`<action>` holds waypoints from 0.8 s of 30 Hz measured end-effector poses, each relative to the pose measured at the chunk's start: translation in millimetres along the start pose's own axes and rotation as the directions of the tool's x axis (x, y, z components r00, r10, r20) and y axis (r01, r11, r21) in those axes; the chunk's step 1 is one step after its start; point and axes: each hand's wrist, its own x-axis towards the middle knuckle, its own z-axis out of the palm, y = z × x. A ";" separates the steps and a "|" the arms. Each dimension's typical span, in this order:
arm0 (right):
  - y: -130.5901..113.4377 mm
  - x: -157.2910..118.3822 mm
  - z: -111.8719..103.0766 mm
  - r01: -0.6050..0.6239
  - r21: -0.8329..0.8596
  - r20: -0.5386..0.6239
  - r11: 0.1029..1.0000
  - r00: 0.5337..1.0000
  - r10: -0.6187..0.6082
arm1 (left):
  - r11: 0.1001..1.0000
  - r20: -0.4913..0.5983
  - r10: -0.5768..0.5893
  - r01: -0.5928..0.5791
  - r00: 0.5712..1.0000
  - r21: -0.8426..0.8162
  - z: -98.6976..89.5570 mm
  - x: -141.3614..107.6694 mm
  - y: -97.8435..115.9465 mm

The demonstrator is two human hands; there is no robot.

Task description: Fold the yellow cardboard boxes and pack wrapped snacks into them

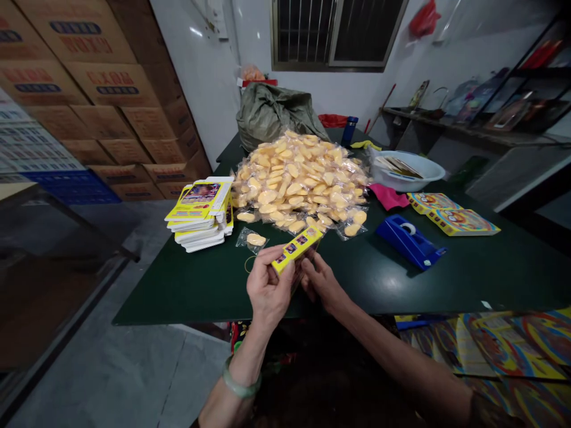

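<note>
My left hand (269,291) grips a narrow yellow cardboard box (297,248) with small pictures along its side, thumb on the near face. At the box's right side, my right hand (325,284) is closed against it with the fingertips, partly hidden behind. Just beyond the hands lies a single wrapped yellow oval piece (256,239), and a rubber band (250,264) is beside my left fingers. Behind it rises a large heap of yellow oval pieces (298,178) in clear wrappers. A stack of flattened yellow-and-white boxes (200,208) stands to the left.
On the dark green table (151,291), a blue tape dispenser (410,241), two filled-looking boxes (464,221), a pink cloth (389,197) and a pale basin (428,169) sit to the right. A grey-green sack (276,113) is behind the heap. Cartons (107,83) line the left wall.
</note>
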 end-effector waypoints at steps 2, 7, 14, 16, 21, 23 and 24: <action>12.0 -0.2 -12.4 0.025 -0.255 -0.001 0.967 1.000 -0.026 | 0.986 -0.157 -0.168 0.168 0.973 -0.012 -6.4 5.4 0.9; 23.6 -24.0 -45.7 0.332 -0.900 0.110 0.284 0.802 -0.588 | 0.826 -0.426 -0.561 0.514 0.710 -0.230 -24.3 21.8 -21.2; -2.4 -42.4 -30.4 0.826 -0.557 0.656 -0.085 0.374 -0.656 | 0.663 -0.340 -0.734 0.729 0.588 -0.171 -40.7 20.2 -40.9; -16.3 -39.7 -21.2 0.878 -0.479 0.661 0.030 0.383 -0.645 | 0.758 -0.397 -0.614 0.650 0.682 -0.056 -45.5 15.6 -30.5; -53.7 -25.4 -3.2 0.529 -0.440 0.173 0.726 0.843 -0.510 | 0.817 0.181 0.137 -0.214 0.974 0.535 -47.8 -0.4 8.7; -61.7 -16.0 -1.0 0.318 -0.238 0.105 0.918 0.948 -0.301 | 0.707 0.509 0.083 -0.411 0.857 0.575 -45.1 -3.8 16.3; -62.8 -10.7 -2.3 0.229 -0.129 0.129 0.965 0.969 -0.212 | 0.666 0.574 0.020 -0.440 0.818 0.603 -44.1 -4.6 16.9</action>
